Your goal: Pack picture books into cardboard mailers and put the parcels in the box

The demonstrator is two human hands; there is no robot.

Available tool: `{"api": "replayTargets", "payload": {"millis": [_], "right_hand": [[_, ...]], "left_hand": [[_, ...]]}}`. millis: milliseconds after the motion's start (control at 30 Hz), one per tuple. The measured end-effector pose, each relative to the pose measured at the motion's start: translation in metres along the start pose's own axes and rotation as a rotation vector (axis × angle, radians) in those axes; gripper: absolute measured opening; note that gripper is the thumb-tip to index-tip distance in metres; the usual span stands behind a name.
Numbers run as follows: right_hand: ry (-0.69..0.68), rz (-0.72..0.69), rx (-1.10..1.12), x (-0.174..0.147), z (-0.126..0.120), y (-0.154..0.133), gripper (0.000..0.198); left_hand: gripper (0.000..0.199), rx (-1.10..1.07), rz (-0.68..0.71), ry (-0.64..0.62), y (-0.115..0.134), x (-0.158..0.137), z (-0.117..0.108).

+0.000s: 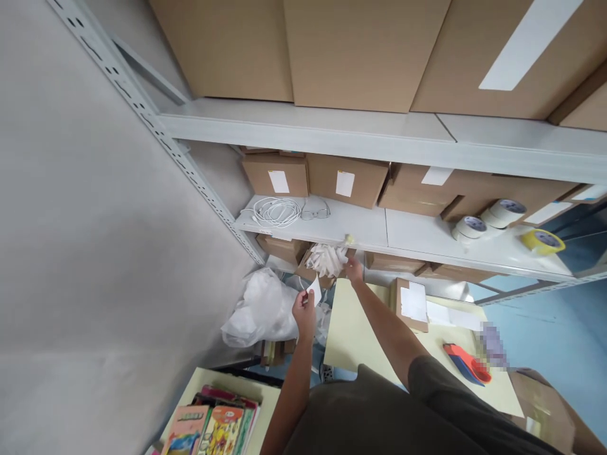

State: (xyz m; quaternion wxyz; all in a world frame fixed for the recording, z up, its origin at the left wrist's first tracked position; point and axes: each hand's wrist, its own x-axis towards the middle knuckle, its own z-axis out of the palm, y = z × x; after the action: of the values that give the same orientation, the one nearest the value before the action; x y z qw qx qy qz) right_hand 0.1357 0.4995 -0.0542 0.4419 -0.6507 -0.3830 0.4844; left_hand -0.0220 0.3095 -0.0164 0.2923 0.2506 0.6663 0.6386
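My left hand point(305, 311) pinches a small white slip of paper point(315, 291) between thumb and fingers. Just beyond it, under the lower shelf board, sits an open cardboard box point(310, 275) heaped with crumpled white strips point(326, 259). My right hand point(353, 269) reaches to the right side of this box, next to its brown flap. Its fingers look curled, but what they hold is too small to make out. A bulging clear plastic bag point(265, 306) of white material lies left of my left hand.
On the shelf point(355, 221) lie a coiled white cable point(276, 212), glasses point(315, 213), tape rolls point(502, 213) and yellow tape point(543, 241). Cardboard boxes point(351, 57) fill the shelf above. A pale table point(351, 328) carries a small box point(411, 305) and an orange-blue object point(467, 363). Books point(222, 423) lie lower left.
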Motion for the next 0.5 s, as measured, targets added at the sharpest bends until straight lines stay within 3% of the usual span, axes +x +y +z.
{"api": "replayTargets", "payload": {"millis": [167,233,333,400,500], "right_hand": [[-0.041,-0.048,-0.019,-0.054,-0.033,0.022,0.04],[-0.221,0.026,0.032,-0.086,-0.057,0.026,0.054],[-0.331,0.136,0.137,-0.124,-0.096,0.024,0.062],[-0.3,0.152,0.188,-0.138,-0.123,0.024,0.058],[-0.096,0.163,0.214,-0.144,-0.162,0.032,0.048]], "left_hand": [[0.05,0.118,0.037,-0.083,-0.019,0.008,0.01],[0.045,0.199,0.116,-0.191,-0.025,0.003,0.025],[0.031,0.306,0.315,-0.442,-0.029,-0.015,0.057],[0.022,0.356,0.453,-0.594,-0.03,-0.034,0.083],[0.011,0.421,0.598,-0.738,-0.033,-0.065,0.118]]}}
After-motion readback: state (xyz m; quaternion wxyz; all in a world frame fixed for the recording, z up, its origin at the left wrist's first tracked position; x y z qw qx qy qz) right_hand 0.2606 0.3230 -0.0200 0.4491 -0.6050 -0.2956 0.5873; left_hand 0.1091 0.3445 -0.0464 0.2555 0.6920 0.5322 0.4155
